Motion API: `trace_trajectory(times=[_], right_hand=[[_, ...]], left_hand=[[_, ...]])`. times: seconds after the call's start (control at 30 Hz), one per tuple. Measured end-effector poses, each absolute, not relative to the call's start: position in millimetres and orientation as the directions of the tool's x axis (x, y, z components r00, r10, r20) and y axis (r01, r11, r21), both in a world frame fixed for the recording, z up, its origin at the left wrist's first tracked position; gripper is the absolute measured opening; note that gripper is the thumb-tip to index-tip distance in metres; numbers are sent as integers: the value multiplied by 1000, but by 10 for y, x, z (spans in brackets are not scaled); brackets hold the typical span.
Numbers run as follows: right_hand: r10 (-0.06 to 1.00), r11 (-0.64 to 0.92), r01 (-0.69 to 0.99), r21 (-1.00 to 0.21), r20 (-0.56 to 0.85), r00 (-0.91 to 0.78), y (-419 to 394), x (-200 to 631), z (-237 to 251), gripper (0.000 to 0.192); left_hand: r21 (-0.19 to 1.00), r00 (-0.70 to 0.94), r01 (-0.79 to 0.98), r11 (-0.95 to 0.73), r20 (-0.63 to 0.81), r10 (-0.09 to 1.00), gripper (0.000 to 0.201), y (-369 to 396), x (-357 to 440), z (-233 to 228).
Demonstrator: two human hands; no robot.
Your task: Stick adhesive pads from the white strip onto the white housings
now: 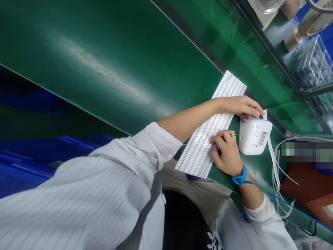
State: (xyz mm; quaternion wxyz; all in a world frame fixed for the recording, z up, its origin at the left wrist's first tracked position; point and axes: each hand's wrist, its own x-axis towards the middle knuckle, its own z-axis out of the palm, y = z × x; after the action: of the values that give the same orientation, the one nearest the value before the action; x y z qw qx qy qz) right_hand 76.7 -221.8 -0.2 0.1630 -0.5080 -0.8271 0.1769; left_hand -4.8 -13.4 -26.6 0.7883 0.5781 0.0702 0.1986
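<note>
White device [254,135] near the green counter's [130,69] edge, left hand [240,106] fingers curled on top. Right hand [226,152] half-closed on sticker sheet [212,130]; grasp unclear.

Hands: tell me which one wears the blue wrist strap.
The right hand, on the white sticker sheet; the left hand, touching the white device, has a bare wrist.

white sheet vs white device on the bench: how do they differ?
The sheet is long, flat and covered in rows of small pads; the device is a compact rounded box with a printed label. The right hand rests on the sheet; the left hand touches the device. Both are white and lie on the green bench.
</note>
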Motion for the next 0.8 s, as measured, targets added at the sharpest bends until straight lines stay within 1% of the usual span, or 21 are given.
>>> trace_trajectory(times=[0.13, 0.33, 0.5, 0.7, 0.8], right_hand=[[889, 428, 768, -477, 67, -453, -2160, 769, 2, 20], [879, 446, 776, -446, 53, -474, -2144, 790, -29, 15], [887, 430, 768, -474, 65, -457, -2165, 797, -54, 18], [884, 447, 808, -383, 51, -465, -2189, 745, -76, 18], [885, 444, 817, -368, 34, -465, -2182, 738, -80, 18]], left_hand=[[940, 912, -230, 251, 118, 393, 44, -134, -57, -254], [939, 910, -217, 266, 96, 403, 44, -154, -106, -215], [937, 910, -220, 270, 98, 402, 42, -166, -126, -195], [947, 909, -204, 250, 88, 407, 45, -161, -125, -190], [949, 909, -195, 246, 81, 409, 46, -168, -131, -178]])
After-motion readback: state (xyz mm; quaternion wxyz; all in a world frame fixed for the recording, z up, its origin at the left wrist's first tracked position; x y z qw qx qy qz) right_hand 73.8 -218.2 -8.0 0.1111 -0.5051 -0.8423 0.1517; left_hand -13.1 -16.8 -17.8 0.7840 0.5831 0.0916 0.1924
